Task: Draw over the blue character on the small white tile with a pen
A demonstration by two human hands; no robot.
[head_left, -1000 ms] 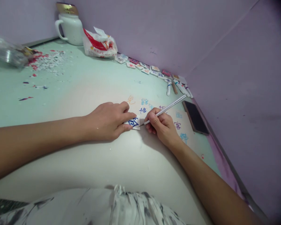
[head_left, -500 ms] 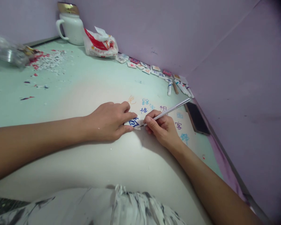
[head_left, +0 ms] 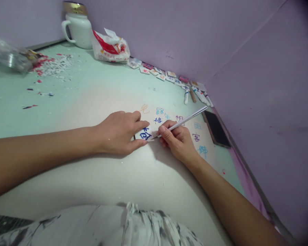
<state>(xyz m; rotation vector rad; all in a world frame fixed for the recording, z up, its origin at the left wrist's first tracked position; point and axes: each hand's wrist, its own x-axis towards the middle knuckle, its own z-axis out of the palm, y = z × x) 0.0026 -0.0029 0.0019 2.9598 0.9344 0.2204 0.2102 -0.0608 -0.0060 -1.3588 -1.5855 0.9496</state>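
Left hand: the left hand (head_left: 119, 131) lies on the pale green tabletop (head_left: 97, 89), thumb and forefinger pinching the small white square tile with a dark blue character (head_left: 144, 133) and pinning it flat.
Right hand: the right hand (head_left: 177, 138) is closed in a pen grip around the thin silver metal stylus (head_left: 184, 120), whose tip meets the tile's right edge and whose shaft slopes up to the right.
Tile: near the middle of the tabletop, between the two hands, touching both.
Table markings: coloured handwritten characters (head_left: 166, 118) in orange, blue and purple sit just beyond the hands.
Phone: a black slab phone (head_left: 215, 128) lies flat to the right of the right hand, near the lilac wall (head_left: 259, 68).
Far edge: a row of small painted tiles (head_left: 159, 73) and marker pens (head_left: 195, 94) along the wall.
Far corner: a white lidded jug with a handle (head_left: 78, 25), beside it a red-and-white plastic bag (head_left: 110, 46).
Far left: a clear crumpled plastic bag (head_left: 7, 58) beside a scatter of red and white scraps (head_left: 51, 65).
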